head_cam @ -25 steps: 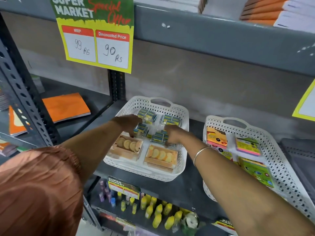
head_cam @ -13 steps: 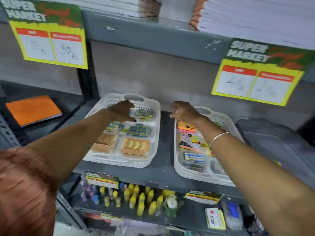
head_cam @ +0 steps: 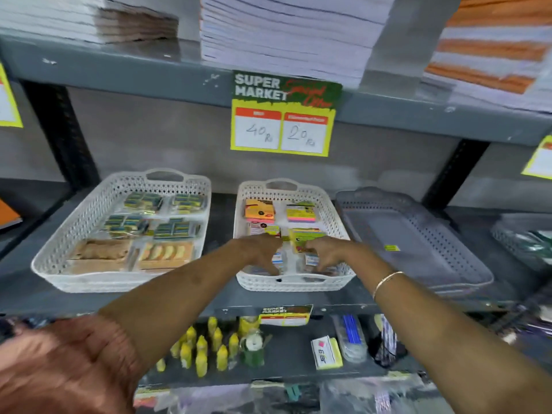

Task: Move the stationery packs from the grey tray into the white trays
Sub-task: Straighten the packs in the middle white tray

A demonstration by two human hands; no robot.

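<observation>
Here, on the grey metal shelf (head_cam: 218,297), three trays are sitting in a row. The left white tray (head_cam: 59,249), a perforated basket with a handle cut into its far wall, is holding four clear-wrapped packs of small green-and-yellow boxes (head_cam: 143,201) in its far half and two flat brown packs (head_cam: 162,253) side by side along its near wall.

Just to its right, the middle white tray (head_cam: 298,283) is carrying sticky-note packs: an orange one (head_cam: 259,209) at the far left, a yellow-and-pink one (head_cam: 301,212) at the far right, and a green-and-yellow pack (head_cam: 304,237) lying behind the hands. Both hands are reaching down into the near half of this tray. The left hand (head_cam: 263,253) is lying palm down with its fingers spread over small packs at the near left; the right hand (head_cam: 324,253), a thin bangle (head_cam: 386,282) on its wrist, is pressing its curled fingers onto small white-and-blue packs (head_cam: 312,259) at the near right. Whether either hand is actually gripping a pack cannot be told, since motion blur and the fingers are hiding the contact.

Further right, the grey tray (head_cam: 418,234) is sitting just beside the middle tray, showing only a small yellow label (head_cam: 392,248) on its floor. So the stationery packs are lying in the two white trays.
</observation>
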